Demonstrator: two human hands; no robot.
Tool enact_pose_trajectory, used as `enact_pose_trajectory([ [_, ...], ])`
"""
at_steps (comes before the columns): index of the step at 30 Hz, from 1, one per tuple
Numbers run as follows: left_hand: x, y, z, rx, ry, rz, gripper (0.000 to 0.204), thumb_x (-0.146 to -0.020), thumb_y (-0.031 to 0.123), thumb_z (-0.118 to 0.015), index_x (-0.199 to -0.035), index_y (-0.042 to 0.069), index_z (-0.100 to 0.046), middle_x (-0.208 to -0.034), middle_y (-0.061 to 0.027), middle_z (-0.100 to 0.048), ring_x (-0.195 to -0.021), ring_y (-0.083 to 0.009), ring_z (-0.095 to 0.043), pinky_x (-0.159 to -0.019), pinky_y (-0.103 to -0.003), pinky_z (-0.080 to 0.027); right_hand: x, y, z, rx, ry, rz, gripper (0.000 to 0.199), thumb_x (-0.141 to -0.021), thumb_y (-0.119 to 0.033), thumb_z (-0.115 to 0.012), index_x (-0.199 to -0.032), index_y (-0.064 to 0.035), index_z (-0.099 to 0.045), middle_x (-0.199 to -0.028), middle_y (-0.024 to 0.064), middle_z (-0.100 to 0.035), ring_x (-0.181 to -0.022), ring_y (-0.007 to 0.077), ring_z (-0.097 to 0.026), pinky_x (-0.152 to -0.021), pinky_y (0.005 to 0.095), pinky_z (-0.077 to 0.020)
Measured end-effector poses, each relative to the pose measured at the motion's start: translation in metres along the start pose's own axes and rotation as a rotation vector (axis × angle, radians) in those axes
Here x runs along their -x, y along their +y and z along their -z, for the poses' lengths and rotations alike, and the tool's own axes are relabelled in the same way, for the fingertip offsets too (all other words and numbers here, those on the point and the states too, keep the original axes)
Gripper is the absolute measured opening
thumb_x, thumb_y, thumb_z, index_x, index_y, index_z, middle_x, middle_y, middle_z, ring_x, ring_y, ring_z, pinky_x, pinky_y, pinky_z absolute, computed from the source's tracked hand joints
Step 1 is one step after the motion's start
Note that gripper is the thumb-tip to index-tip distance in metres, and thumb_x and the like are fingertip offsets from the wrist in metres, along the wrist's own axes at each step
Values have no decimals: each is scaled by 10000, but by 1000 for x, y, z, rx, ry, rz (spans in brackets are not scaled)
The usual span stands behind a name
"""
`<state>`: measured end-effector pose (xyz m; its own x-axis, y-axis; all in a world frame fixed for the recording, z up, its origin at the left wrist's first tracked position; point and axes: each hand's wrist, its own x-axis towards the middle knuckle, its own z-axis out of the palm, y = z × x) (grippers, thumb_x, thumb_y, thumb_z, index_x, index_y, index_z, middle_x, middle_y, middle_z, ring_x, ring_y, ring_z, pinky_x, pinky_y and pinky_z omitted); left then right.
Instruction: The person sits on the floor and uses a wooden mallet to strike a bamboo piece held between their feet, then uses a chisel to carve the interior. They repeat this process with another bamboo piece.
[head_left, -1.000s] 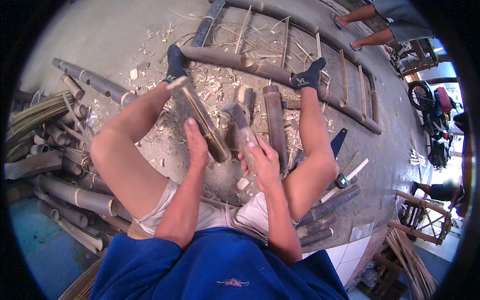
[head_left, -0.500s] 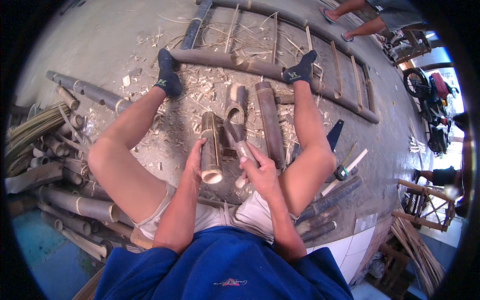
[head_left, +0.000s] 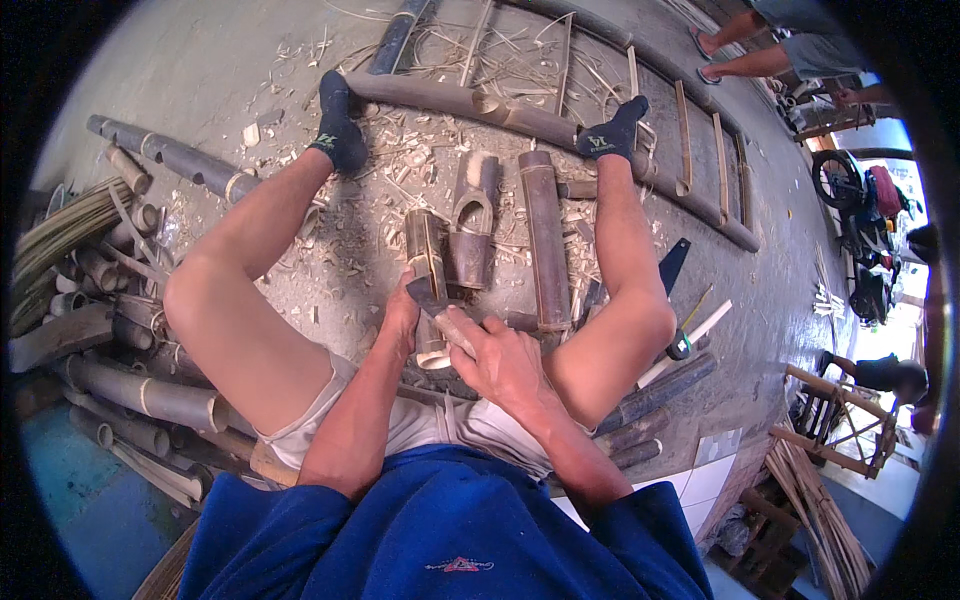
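The left hand (head_left: 402,318) was wrapped around a short bamboo section (head_left: 426,280) that stood between the person's knees, gripping it just below the blade. The right hand (head_left: 505,362) was closed tight on the wooden handle of a cleaver (head_left: 432,301), whose blade lay across the bamboo section. Just beyond the hands lay a notched bamboo piece (head_left: 470,238) and a longer bamboo tube (head_left: 545,245), amid bamboo shavings (head_left: 420,160).

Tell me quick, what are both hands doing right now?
Left hand: closed on the short bamboo piece, steadying it.
Right hand: closed around the handle of a knife set against the bamboo.
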<state>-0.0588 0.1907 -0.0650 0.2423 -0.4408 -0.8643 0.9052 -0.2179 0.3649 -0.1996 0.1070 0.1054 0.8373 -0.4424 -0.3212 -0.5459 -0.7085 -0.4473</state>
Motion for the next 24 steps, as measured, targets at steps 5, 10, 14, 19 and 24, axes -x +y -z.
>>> enact_pose_trajectory([
  [5,-1,-4,0,-31,28,-117,643,-1046,577,-401,-1338,38,-592,-1191,-173,-669,-1046,-289,-661,-896,-452,-542,-14,6,1,0,-15,22,530,-881,-331,-687,-1392,-207,-622,-928,216,-684,-764,456,-694,-710,555,-566],
  [10,-1,-5,-3,22,5,-201,582,-1052,529,-394,-1273,40,-620,-1133,-140,-683,-967,-263,-681,-855,-427,-555,-35,6,-9,19,-20,-12,521,-884,-342,-687,-1387,-223,-623,-928,228,-685,-764,469,-693,-708,565,-563],
  [14,-2,-9,-8,76,37,-185,570,-1051,515,-388,-1212,28,-637,-1103,-131,-686,-934,-266,-681,-847,-432,-551,-41,2,-26,4,25,-61,517,-886,-353,-684,-1386,-235,-622,-946,238,-689,-789,477,-695,-719,572,-562],
  [19,-15,-19,-10,-9,94,-207,590,-1050,519,-386,-1191,7,-645,-1096,-154,-685,-939,-289,-677,-854,-445,-542,-34,5,-46,-52,154,-79,557,-895,-344,-661,-1424,-202,-558,-932,261,-684,-815,494,-692,-737,593,-559],
  [24,-34,-32,-2,-48,62,-264,676,-1056,577,-361,-1218,-14,-648,-1128,-164,-685,-991,-277,-660,-899,-442,-526,-29,8,-42,-125,129,-122,522,-891,-357,-650,-1388,-201,-609,-1018,297,-699,-917,503,-687,-810,580,-551],
])
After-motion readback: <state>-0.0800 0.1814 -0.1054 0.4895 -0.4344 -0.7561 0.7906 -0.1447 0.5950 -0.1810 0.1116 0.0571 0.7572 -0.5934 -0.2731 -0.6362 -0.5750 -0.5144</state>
